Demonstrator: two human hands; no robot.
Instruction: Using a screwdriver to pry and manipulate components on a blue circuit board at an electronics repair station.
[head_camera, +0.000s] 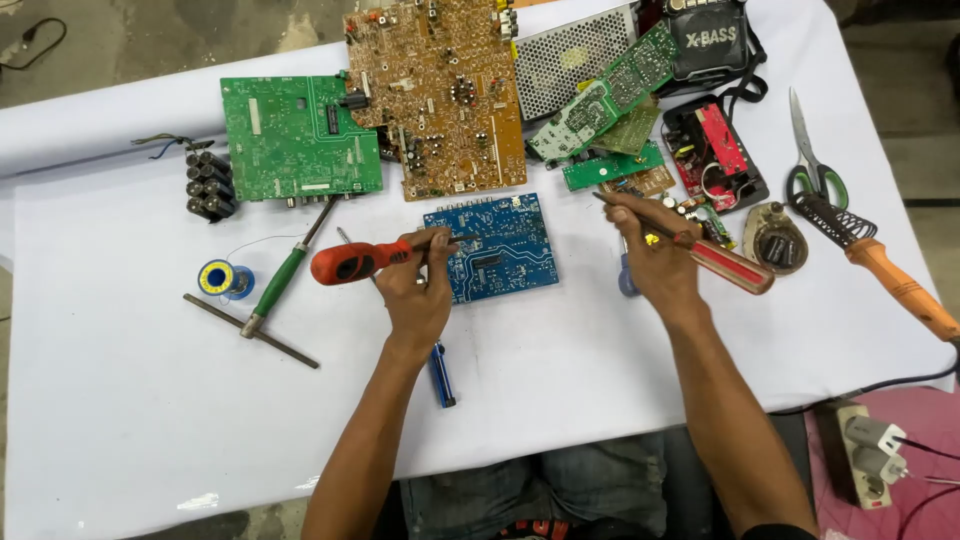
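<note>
Pinching tight, the fingers (432, 243) of the left hand (418, 290) are closed round the shaft of an orange-handled screwdriver (362, 261), its tip laid across the left edge of the blue circuit board (492, 246), handle sticking out to the left. Over on the other side, the right hand (655, 255) has its fingers curled shut on a red-handled screwdriver (718, 262), shaft angled up and left toward the small green board (612, 166), handle trailing down to the right. That blue board lies flat on the white counter (560, 360), right between the two hands. A blue-handled tool (441, 372) lies just below the left wrist. Further left, a green-handled tool (283, 280) crosses a metal rod (250, 331), with a solder spool (216, 278) beside it. Up top sit a big green board (298, 137) and a brown board (440, 95). Far right, scissors (812, 150) and an orange-handled soldering iron (880, 265).
</note>
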